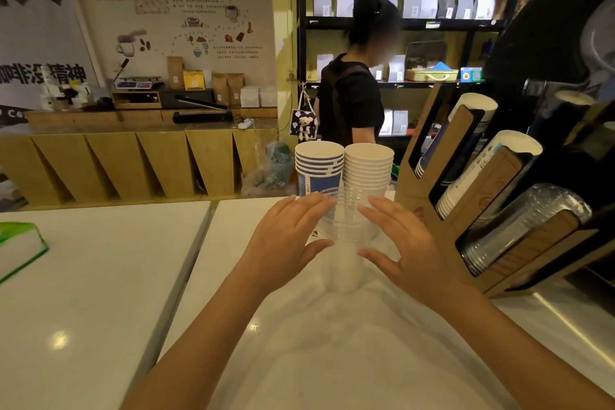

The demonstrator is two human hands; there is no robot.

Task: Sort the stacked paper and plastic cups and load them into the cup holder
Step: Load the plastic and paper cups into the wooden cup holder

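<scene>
Three cup stacks (346, 216), two paper, one clear plastic, two hands (352, 243) spread wide.

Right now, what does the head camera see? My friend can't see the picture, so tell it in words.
Two open hands, left hand and right hand, flank a clear plastic cup stack on a white counter. Behind stand blue paper cups and white paper cups; a cardboard cup holder sits right.

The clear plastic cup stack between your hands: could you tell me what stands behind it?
Behind the clear plastic cup stack stand a blue-banded paper cup stack and a white paper cup stack. Their bases are hidden by the hands.
</scene>
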